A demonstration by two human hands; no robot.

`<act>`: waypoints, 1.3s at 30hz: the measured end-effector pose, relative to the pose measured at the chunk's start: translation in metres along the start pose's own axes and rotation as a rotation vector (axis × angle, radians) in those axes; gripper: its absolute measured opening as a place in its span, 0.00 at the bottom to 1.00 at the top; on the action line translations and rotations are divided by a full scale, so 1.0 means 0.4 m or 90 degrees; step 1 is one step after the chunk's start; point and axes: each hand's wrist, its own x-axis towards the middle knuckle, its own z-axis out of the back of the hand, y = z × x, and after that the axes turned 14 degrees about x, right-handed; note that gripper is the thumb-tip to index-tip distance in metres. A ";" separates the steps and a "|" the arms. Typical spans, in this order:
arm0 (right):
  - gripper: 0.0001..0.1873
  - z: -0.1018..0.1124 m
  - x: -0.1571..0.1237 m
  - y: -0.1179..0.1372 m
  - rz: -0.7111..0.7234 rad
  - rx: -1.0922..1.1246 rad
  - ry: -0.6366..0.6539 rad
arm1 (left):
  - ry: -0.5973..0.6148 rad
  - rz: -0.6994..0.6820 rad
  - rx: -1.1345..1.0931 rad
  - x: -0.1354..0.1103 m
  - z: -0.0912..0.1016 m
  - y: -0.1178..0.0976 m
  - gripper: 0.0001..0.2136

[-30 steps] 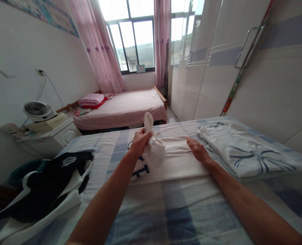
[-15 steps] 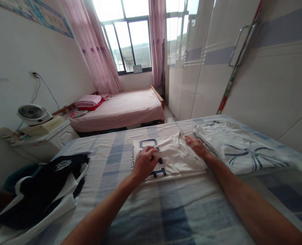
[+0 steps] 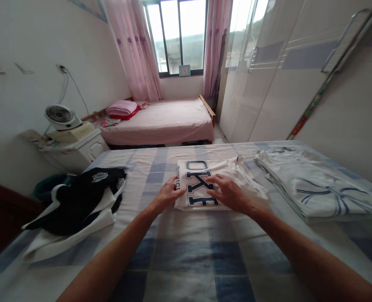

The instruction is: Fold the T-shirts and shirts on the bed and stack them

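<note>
A white T-shirt point(image 3: 232, 167) with dark block letters lies folded on the checked bedsheet point(image 3: 179, 256). At its left edge is my left hand point(image 3: 168, 192), fingers apart by the printed side. My right hand point(image 3: 231, 193) is over the lettering with fingers spread, and I cannot tell how firmly it touches the cloth. Neither hand grips anything. To the right rests a stack of folded white clothes point(image 3: 311, 176), the top one bearing a blue bow-like print. A black and white garment point(image 3: 85, 201) is spread loosely at the left.
Beyond this bed stands a second bed point(image 3: 173, 121) with a pink sheet and a folded pink quilt point(image 3: 122, 108). A white fan point(image 3: 62, 116) sits on a cabinet point(image 3: 81, 149) at the left. Glossy wardrobe doors point(image 3: 274, 84) line the right side.
My right hand has moved left from the shirt's neck end onto the lettering. My left hand has shifted to the shirt's left edge. The shirt now lies apart from the white stack.
</note>
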 end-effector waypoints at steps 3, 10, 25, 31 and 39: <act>0.23 -0.071 -0.015 0.051 0.026 -0.026 0.039 | 0.001 0.039 -0.212 -0.012 -0.024 -0.017 0.42; 0.31 -0.146 -0.010 0.091 0.042 -0.125 -0.081 | 0.044 -0.021 -0.352 -0.047 -0.035 -0.065 0.44; 0.14 0.173 0.064 0.177 -0.086 0.271 -0.229 | -0.267 -0.272 0.262 0.041 0.030 -0.095 0.13; 0.15 0.268 0.204 0.039 -0.141 0.357 -0.262 | -0.290 -0.291 0.287 0.180 0.112 -0.208 0.08; 0.09 0.439 0.392 -0.009 0.071 0.236 -0.451 | -0.394 -0.423 0.108 0.343 0.188 -0.482 0.12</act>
